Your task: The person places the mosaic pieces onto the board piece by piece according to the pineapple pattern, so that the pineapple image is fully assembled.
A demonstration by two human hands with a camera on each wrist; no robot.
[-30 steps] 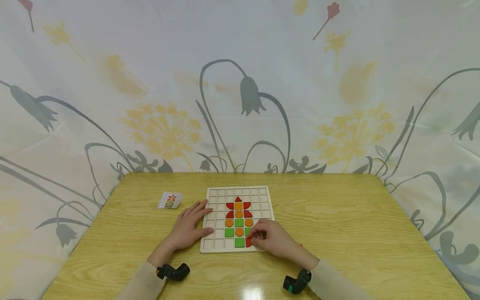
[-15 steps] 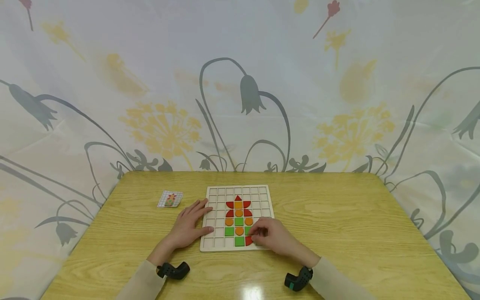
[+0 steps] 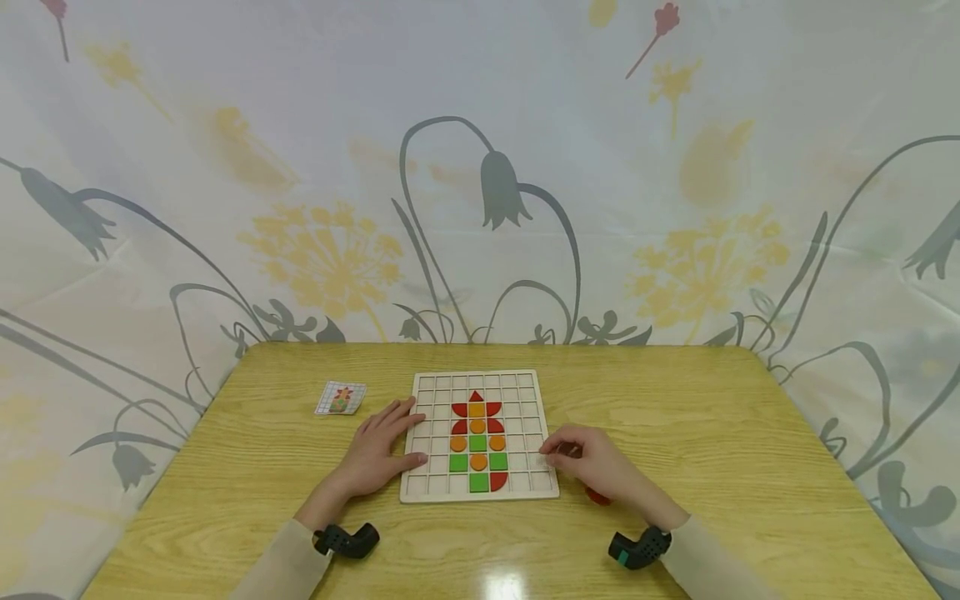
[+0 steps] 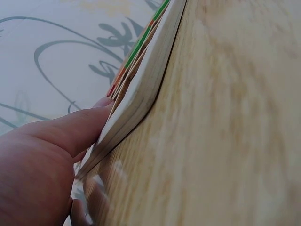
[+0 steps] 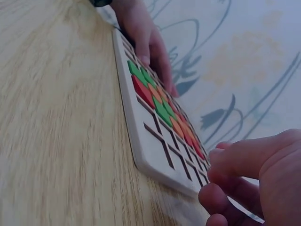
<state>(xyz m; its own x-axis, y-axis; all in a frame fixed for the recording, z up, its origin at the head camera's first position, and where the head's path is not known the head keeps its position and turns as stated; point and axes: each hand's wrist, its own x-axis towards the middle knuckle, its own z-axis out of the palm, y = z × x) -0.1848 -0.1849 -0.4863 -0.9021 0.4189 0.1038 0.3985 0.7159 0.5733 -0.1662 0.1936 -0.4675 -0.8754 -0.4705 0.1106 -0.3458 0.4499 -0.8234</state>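
A white grid board (image 3: 528,417) lies on the wooden table, bearing red, orange and green flat pieces in its squares. My left hand (image 3: 375,450) rests along the board's left edge, fingers spread and thumb on the frame. In the left wrist view the thumb (image 4: 89,125) touches the board's side. Just off the right edge is my right hand (image 3: 588,458), fingers loosely bent with nothing visible between them. A red quarter-circle piece (image 3: 498,482) sits in the bottom row beside a green square (image 3: 478,482). Another red piece (image 3: 597,496) lies partly hidden under the right hand.
A small picture card (image 3: 341,398) with a coloured pattern on a grid lies left of the board. The wooden table (image 3: 712,433) reaches back to a wall covering printed with flowers (image 3: 502,192).
My right hand has left the red quarter-circle in the bottom row and moved right, past the board's edge. The left hand has stayed in place.
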